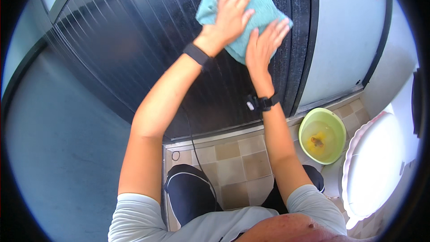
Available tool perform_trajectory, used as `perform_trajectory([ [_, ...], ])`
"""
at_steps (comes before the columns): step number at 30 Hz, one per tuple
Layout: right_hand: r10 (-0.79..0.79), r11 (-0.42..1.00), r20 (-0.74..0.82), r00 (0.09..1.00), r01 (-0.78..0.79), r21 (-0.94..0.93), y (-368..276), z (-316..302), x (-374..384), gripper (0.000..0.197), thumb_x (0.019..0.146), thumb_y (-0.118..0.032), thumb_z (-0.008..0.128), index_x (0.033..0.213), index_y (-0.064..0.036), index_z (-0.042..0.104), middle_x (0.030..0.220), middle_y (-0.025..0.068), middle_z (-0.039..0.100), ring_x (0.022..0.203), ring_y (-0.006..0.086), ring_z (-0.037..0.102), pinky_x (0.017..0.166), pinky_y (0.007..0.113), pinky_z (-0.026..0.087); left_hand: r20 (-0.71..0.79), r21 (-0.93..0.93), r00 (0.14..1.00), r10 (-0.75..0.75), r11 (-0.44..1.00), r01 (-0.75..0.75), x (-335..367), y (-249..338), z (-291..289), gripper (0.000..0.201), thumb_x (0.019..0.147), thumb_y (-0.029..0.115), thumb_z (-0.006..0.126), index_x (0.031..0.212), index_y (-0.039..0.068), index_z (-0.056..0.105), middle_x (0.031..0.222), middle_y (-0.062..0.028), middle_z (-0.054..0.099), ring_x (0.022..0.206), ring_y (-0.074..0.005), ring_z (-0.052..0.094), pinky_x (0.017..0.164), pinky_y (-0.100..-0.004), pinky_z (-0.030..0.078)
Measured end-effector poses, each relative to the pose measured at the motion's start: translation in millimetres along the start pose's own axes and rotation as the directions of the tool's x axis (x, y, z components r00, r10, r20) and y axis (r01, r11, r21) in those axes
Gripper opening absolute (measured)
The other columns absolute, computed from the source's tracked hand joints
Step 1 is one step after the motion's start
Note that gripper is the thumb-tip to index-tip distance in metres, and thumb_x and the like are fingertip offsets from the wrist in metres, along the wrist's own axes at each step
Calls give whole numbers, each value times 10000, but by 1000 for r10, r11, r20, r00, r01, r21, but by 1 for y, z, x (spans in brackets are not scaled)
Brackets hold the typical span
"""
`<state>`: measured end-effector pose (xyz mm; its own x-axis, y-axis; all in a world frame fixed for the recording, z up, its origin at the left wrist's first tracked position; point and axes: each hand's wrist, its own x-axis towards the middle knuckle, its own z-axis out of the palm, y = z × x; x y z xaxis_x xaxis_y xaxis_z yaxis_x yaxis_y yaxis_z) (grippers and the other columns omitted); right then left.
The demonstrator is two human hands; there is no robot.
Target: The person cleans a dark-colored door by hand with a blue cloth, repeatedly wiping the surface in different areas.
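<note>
A teal cloth lies spread against a dark ribbed door panel, near its upper right part. My left hand rests flat on the cloth with its fingers stretched out. Lower and to the right, my right hand presses on the cloth's right part, fingers extended toward its corner. Both palms face the panel, and neither hand is wrapped round the cloth. Dark bands circle both wrists.
A light green basin with water and a yellow-brown patch stands on the tiled floor at right. Beside it is a white scalloped-edged object. A thin black cable hangs down by my legs. Frosted panels flank the door.
</note>
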<state>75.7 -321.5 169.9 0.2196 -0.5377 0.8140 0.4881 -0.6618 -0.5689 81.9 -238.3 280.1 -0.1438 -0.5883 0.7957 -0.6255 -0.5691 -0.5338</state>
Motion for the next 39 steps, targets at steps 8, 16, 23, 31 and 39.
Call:
perform_trajectory([
  [8, -300, 952, 25, 954, 301, -50, -47, 11, 30, 743, 864, -310, 572, 1431, 22, 224, 1507, 271, 82, 1388, 460, 61, 1087, 583, 119, -120, 380, 953, -277, 874, 302, -38, -24, -63, 606, 900, 315, 514, 1423, 73, 327, 1496, -166, 248, 1371, -401, 186, 1052, -586, 181],
  [16, -537, 841, 218, 815, 536, 69, -76, 21, -26, 640, 830, -252, 572, 1400, -60, 352, 1491, 181, 239, 1355, 404, 218, 1061, 539, 210, -188, 368, 775, -603, 688, 625, -128, 5, -63, 652, 900, 197, 437, 1457, -11, 168, 1525, -233, 84, 1397, -443, 38, 1072, -601, 71],
  [23, -398, 906, 258, 881, 421, -40, -57, 13, -34, 722, 840, -282, 591, 1440, -51, 263, 1513, 209, 164, 1391, 413, 141, 1083, 551, 189, -232, 214, 673, -702, 638, 739, -152, 19, -62, 661, 925, 250, 437, 1460, -11, 149, 1525, -247, 40, 1395, -453, -21, 1070, -606, 22],
  [31, -324, 938, 76, 943, 331, -102, -25, 8, 3, 693, 865, -184, 523, 1437, 25, 193, 1511, 259, 89, 1393, 442, 67, 1099, 553, 100, 151, 127, 816, -559, 829, 544, -127, 44, -63, 584, 915, 242, 484, 1445, 87, 294, 1528, -219, 90, 1389, -468, 20, 1062, -625, 84],
  [39, -471, 873, 146, 870, 483, -64, -76, 30, -9, 711, 854, -304, 587, 1437, -48, 270, 1516, 222, 138, 1388, 433, 120, 1083, 568, 163, -232, 108, 648, -725, 643, 758, -144, 8, -83, 652, 964, 362, 371, 1464, 7, 148, 1521, -246, 71, 1405, -424, -2, 1084, -584, 24],
])
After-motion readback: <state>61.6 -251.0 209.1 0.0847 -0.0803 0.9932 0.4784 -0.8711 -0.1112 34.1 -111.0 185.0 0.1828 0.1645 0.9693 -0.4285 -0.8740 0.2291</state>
